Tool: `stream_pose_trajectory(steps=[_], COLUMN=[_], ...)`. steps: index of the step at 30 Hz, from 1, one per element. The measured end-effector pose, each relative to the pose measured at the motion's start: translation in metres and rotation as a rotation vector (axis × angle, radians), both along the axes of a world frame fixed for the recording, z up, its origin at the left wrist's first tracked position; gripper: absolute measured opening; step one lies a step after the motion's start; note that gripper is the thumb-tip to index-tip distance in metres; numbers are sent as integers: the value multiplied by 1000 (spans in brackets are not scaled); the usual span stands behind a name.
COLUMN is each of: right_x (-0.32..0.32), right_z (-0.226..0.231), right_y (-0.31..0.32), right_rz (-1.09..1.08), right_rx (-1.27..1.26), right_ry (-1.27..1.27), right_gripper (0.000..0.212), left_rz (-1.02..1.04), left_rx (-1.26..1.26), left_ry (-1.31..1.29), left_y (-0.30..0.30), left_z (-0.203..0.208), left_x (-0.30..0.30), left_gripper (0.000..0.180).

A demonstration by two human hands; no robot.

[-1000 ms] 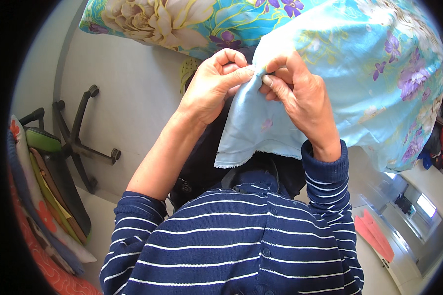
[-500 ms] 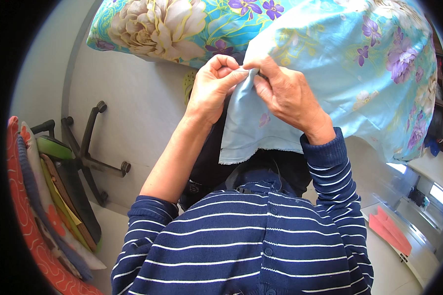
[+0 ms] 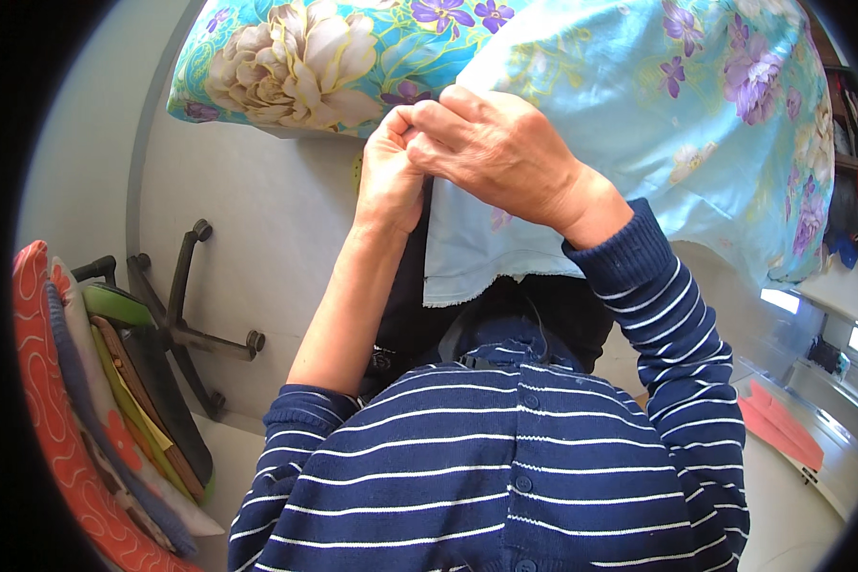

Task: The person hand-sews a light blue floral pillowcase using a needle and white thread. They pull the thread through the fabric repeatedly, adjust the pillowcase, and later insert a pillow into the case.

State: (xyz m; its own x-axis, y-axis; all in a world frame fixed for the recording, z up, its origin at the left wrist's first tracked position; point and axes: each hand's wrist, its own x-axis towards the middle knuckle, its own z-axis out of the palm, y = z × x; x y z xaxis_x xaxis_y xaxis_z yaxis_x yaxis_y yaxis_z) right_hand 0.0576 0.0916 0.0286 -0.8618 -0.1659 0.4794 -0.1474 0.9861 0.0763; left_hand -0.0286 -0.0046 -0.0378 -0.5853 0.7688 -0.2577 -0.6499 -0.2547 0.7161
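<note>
My left hand [image 3: 389, 176] is closed, its fingertips tucked against my right hand and partly covered by it. Over the upper left edge of a light blue floral cloth [image 3: 620, 176], my right hand [image 3: 500, 153] is curled with its knuckles up. The cloth runs in under the right hand and seems gripped there; its fingertips do not show. What the left fingers pinch is hidden. Below the hands the cloth hangs over my lap, its lower edge frayed.
A brighter turquoise floral bundle [image 3: 291, 67] lies beyond my hands. To the left are a black wheeled chair base [image 3: 176, 319] and a stack of folded textiles and boards [image 3: 114, 410]. A pink-red sheet [image 3: 780, 424] rests on a white surface at the right.
My right hand has moved left and up and now overlaps my left fingertips. The left hand has shifted slightly left. The pinched cloth edge, visible before, is now covered.
</note>
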Motion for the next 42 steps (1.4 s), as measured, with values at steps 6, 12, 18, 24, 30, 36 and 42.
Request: stream_pose_trajectory(steps=[6, 12, 18, 24, 30, 36, 42], right_x=[15, -6, -47, 7, 9, -11, -46], right_z=[-8, 6, 45, 12, 9, 3, 46], right_y=[20, 6, -15, 31, 19, 6, 7], right_rz=[-211, -7, -121, -129, -181, 57, -196], right_rx=[-254, -44, 42, -337, -168, 138, 239], right_ry=[-161, -74, 183, -45, -229, -128, -117], right_gripper=[16, 10, 17, 11, 8, 11, 12], left_rz=[-117, -85, -81, -151, -176, -45, -148], left_rx=[-51, -19, -28, -63, -53, 47, -76], left_ry=[-12, -9, 2, -54, -67, -28, -45], left_y=[-6, -5, -5, -2, -6, 1, 5], left_z=[-9, -11, -14, 0, -2, -8, -5], left_x=[-7, -5, -8, -10, -11, 0, -6], left_gripper=[21, 16, 21, 23, 21, 21, 22])
